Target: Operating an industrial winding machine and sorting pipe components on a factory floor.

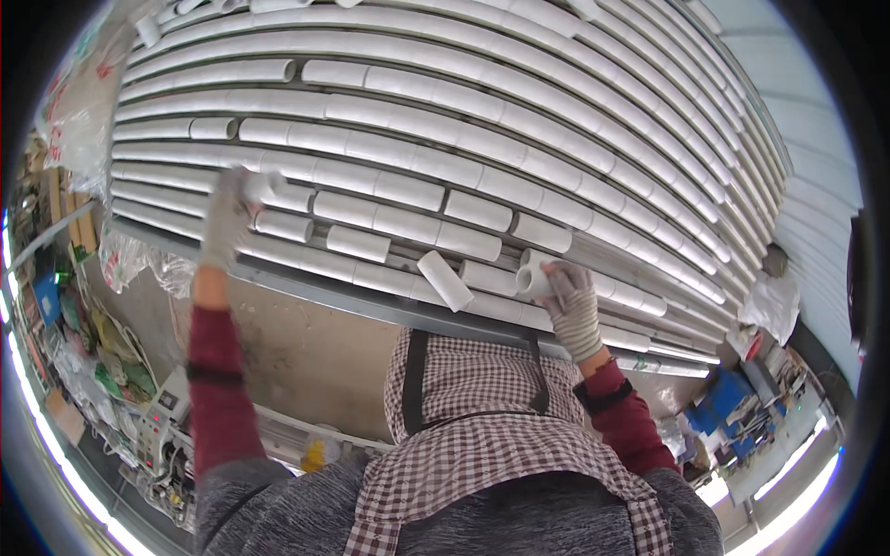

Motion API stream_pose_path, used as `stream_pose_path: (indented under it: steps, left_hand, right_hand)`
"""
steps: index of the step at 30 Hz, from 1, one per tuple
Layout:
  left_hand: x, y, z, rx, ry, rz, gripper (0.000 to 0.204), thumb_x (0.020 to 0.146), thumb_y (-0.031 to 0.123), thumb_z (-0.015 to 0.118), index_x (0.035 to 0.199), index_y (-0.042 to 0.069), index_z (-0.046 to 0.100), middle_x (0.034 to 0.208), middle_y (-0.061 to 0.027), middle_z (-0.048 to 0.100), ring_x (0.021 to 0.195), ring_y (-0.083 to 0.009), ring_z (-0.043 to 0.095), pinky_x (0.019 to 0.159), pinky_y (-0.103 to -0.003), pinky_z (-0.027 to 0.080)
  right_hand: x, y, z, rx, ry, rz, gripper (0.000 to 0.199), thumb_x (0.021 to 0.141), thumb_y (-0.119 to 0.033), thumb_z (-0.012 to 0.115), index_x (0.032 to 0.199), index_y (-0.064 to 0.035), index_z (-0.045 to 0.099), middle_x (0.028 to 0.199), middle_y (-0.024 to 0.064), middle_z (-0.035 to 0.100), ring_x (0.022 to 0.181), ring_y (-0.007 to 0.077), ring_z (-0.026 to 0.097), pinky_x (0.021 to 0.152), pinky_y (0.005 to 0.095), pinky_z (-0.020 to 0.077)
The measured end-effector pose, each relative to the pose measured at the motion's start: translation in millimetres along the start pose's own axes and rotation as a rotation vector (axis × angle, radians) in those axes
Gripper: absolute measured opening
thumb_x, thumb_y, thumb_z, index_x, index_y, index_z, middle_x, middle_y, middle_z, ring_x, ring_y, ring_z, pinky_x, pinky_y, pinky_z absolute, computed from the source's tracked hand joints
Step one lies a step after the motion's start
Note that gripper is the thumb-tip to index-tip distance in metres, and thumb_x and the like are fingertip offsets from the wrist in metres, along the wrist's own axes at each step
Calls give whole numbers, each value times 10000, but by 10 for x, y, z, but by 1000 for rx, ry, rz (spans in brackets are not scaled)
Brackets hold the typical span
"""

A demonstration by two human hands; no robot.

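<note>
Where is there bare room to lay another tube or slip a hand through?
Small bare patches of the grey rack show between the tilted tube and the short tube left of it, and just beyond the right hand. A hand could probably pass above the floor between the left sleeve and the apron. The upper rows are crowded with white tubes.

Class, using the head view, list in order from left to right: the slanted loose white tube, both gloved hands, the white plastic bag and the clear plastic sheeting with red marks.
Clear plastic sheeting, left gloved hand, slanted white tube, right gloved hand, white plastic bag.
</note>
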State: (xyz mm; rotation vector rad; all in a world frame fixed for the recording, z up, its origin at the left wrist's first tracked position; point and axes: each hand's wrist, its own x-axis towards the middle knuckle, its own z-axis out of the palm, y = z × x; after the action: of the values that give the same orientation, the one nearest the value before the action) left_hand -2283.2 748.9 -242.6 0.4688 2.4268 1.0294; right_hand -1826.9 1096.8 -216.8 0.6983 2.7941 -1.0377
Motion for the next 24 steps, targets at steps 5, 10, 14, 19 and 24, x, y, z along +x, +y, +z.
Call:
stream_pose_path:
  steps: [5, 10, 14, 19, 24]
  left_hand:
    - [-1324, 862, 1453, 228, -707, 476, 625, 629, 111, 784, 1211, 119, 555, 1333, -115, 538, 1264, -328, 489, 1041, -457, 418]
    - [-1640, 1200, 2068, 594, -762, 511, 591, 559, 100, 781, 1109, 144, 568, 1381, -71, 498, 1348, -315, 405, 1070, -552, 362]
    - [-1544, 1114, 1905, 878, -459, 429, 553, 653, 95, 746, 1173, 108, 558, 1392, -97, 462, 1333, -323, 409, 1048, -522, 399]
    - [-1993, 1510, 2785, 506, -540, 552, 525, 624, 91, 739, 1115, 56, 557, 1124, -181, 572, 1053, -398, 553, 930, -485, 462]
    - [-2559, 2252, 3825, 598, -366, 608, 472, 699, 53, 638, 1159, 158, 636, 1262, -141, 554, 1246, -356, 478, 1086, -511, 346]
  right_hand:
    - [-535, 131, 111, -174, -114, 200, 591, 702, -156, 755, 1269, -145, 589, 1160, 105, 571, 1054, 357, 522, 940, 469, 427]
    - [-830, 545, 219, -125, -62, 194, 592, 718, -179, 754, 1282, -218, 576, 1150, 75, 562, 1072, 324, 514, 939, 480, 425]
    - [-1081, 883, 114, -181, -18, 252, 585, 734, -197, 741, 1291, -216, 567, 1180, 80, 556, 1093, 328, 511, 949, 483, 419]
    - [-1329, 1179, -103, -34, 167, 30, 488, 792, -217, 680, 1271, -208, 584, 1217, 107, 544, 1161, 350, 475, 988, 529, 386]
    - [-1522, 1548, -601, 185, 99, 89, 330, 784, -92, 653, 1113, -119, 645, 1107, 116, 606, 1052, 356, 543, 912, 461, 462]
